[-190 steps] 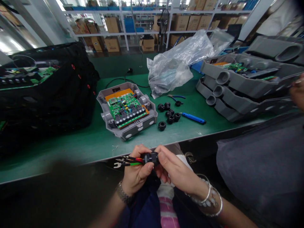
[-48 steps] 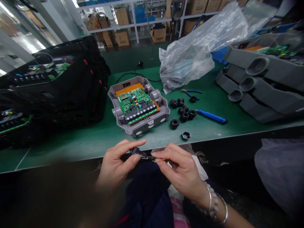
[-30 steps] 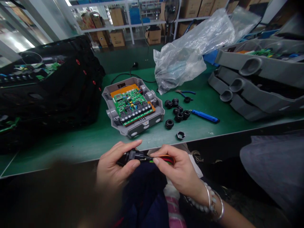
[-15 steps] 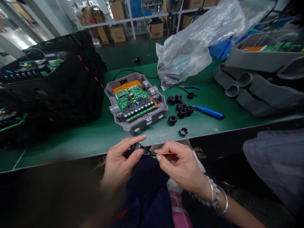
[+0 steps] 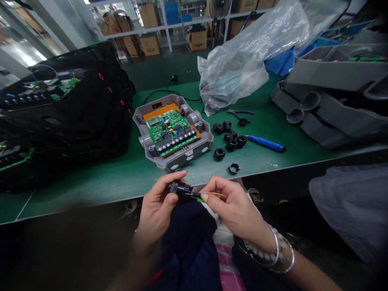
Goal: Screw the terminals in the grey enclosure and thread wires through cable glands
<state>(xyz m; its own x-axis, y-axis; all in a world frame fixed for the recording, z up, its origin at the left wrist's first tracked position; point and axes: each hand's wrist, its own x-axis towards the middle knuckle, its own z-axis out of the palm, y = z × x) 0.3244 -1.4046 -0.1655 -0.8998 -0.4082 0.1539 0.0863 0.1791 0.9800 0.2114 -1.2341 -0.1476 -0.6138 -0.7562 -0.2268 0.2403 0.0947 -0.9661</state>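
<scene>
Workbench edge (image 5: 287, 161) behind the left hand (image 5: 157, 212)

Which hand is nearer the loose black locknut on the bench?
Right: the right hand sits below the locknut, not touching it; the left hand is farther off, to its left.

Black cable gland (image 5: 178, 188) at 6 o'clock, orange and green wires (image 5: 216, 195) beside it, pink-striped cloth (image 5: 226, 264) lower down, green circuit board (image 5: 171, 131) in grey housing (image 5: 144, 141) at 11 o'clock, blue-handled tool (image 5: 266, 143) at 2 o'clock, green bench mat (image 5: 103, 178) under both.

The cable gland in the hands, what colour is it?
The cable gland is black, best seen in the head view.
</scene>
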